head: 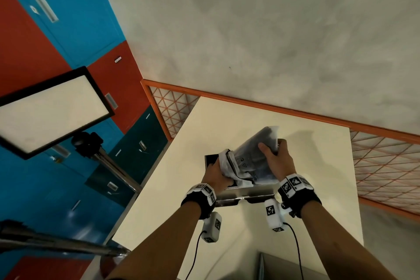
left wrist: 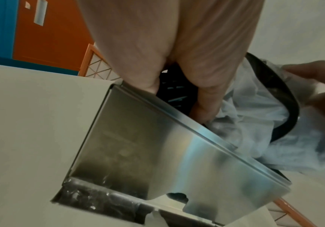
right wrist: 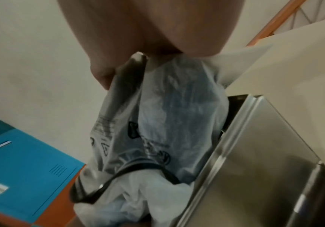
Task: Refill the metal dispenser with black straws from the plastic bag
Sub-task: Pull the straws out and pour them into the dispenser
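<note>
An open-topped metal dispenser stands on the cream table. Over it both hands tilt a translucent plastic bag with black straws inside, mouth end down. My left hand grips the bag's crumpled mouth at the dispenser's opening. My right hand grips the raised far end. In the left wrist view, black straws show behind my fingers, just inside the dispenser. The right wrist view shows the bag hanging beside the dispenser.
An orange-framed mesh fence borders the table's far and right sides. A light panel on a stand rises at the left, in front of blue and red lockers. A grey metal piece lies at the near table edge.
</note>
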A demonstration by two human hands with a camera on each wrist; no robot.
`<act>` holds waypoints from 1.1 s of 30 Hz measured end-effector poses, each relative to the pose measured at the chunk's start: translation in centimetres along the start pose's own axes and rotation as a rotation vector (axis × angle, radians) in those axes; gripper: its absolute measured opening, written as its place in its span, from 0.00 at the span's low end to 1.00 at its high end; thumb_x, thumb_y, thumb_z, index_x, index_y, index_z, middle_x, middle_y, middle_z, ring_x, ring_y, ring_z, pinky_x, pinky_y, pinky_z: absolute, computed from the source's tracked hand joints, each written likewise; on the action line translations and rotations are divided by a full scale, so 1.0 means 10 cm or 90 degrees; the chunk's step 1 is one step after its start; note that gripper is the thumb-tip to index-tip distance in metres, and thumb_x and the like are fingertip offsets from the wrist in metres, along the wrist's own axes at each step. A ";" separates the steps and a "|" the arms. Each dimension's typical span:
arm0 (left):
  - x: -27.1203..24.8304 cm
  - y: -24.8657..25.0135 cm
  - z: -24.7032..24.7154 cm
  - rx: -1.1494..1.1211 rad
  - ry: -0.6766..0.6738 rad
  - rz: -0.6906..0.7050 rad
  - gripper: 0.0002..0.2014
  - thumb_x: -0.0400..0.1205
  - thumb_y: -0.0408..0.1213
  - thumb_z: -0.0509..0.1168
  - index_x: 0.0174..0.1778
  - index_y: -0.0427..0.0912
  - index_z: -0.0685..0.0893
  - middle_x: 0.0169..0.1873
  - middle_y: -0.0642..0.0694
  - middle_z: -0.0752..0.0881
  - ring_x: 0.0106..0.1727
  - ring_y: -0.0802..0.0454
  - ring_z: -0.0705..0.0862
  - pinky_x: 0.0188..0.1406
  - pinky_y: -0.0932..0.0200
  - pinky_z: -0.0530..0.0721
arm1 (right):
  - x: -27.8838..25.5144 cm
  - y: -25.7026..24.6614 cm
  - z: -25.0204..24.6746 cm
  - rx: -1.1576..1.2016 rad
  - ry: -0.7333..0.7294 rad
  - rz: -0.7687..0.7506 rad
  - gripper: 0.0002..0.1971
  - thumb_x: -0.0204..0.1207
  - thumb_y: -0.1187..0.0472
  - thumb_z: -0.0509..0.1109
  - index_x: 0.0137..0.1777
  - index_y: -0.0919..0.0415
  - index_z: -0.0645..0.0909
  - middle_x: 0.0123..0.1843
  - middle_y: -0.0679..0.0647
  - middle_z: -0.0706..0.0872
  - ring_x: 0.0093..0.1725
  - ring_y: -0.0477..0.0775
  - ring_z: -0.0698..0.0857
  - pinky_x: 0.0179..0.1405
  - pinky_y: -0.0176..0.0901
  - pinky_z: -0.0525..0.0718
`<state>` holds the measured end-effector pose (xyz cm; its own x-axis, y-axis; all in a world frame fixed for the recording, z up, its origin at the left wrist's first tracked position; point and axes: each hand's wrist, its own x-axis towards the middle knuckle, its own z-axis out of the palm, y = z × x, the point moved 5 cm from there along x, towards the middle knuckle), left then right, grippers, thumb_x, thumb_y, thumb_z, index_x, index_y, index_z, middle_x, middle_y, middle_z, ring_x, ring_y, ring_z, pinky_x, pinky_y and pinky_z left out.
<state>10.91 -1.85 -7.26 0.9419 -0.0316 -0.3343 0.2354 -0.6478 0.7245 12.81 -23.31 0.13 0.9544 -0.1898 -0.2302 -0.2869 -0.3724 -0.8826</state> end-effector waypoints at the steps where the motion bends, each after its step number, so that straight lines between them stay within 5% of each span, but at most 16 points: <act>1: 0.04 -0.02 0.01 0.010 -0.007 -0.005 0.38 0.73 0.35 0.76 0.79 0.51 0.70 0.60 0.44 0.87 0.55 0.45 0.85 0.49 0.57 0.80 | 0.00 -0.04 0.00 0.018 0.008 -0.011 0.23 0.77 0.45 0.71 0.64 0.53 0.67 0.57 0.55 0.83 0.51 0.60 0.83 0.44 0.45 0.78; 5: 0.13 0.00 0.05 0.044 -0.040 -0.017 0.33 0.74 0.34 0.76 0.76 0.47 0.75 0.63 0.44 0.85 0.60 0.44 0.84 0.55 0.54 0.84 | -0.02 -0.13 0.08 0.037 0.006 -0.070 0.38 0.76 0.47 0.73 0.81 0.48 0.57 0.63 0.51 0.79 0.57 0.55 0.81 0.55 0.50 0.84; 8: 0.17 0.03 0.08 0.068 -0.070 -0.007 0.34 0.73 0.35 0.77 0.76 0.47 0.74 0.63 0.44 0.85 0.60 0.44 0.84 0.59 0.50 0.86 | 0.00 -0.10 0.15 -0.037 0.000 -0.112 0.32 0.74 0.41 0.71 0.77 0.47 0.67 0.69 0.50 0.80 0.64 0.56 0.82 0.64 0.57 0.83; 17: 0.26 -0.03 0.13 -0.044 -0.114 -0.028 0.21 0.68 0.26 0.77 0.55 0.47 0.84 0.47 0.47 0.88 0.52 0.46 0.86 0.53 0.50 0.87 | 0.01 0.00 0.04 0.004 -0.013 -0.039 0.17 0.79 0.45 0.69 0.58 0.55 0.70 0.51 0.53 0.83 0.53 0.64 0.85 0.45 0.50 0.81; 23: 0.24 -0.15 0.13 -0.359 -0.056 -0.034 0.31 0.55 0.32 0.82 0.57 0.38 0.88 0.53 0.34 0.91 0.59 0.34 0.89 0.63 0.31 0.86 | -0.10 -0.32 -0.02 -0.032 -0.016 -0.185 0.28 0.80 0.45 0.68 0.78 0.41 0.62 0.60 0.49 0.81 0.52 0.52 0.82 0.50 0.46 0.84; 27: 0.13 -0.10 0.07 -0.400 -0.045 -0.005 0.29 0.57 0.30 0.79 0.57 0.42 0.88 0.53 0.38 0.92 0.59 0.37 0.89 0.63 0.33 0.86 | -0.09 -0.41 0.01 -0.119 -0.022 -0.253 0.24 0.81 0.40 0.64 0.74 0.48 0.70 0.62 0.50 0.85 0.59 0.56 0.84 0.58 0.54 0.85; 33: 0.14 -0.10 -0.03 -0.357 -0.011 0.008 0.28 0.55 0.37 0.78 0.54 0.44 0.88 0.50 0.40 0.92 0.56 0.38 0.89 0.60 0.29 0.86 | -0.12 -0.48 0.03 -0.099 -0.032 -0.253 0.21 0.82 0.42 0.63 0.72 0.47 0.68 0.59 0.49 0.85 0.55 0.55 0.85 0.51 0.52 0.87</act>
<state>12.11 -0.99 -8.28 0.9425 -0.0518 -0.3302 0.3202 -0.1435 0.9364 13.09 -21.05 4.57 0.9949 0.0393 0.0928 0.0993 -0.5404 -0.8356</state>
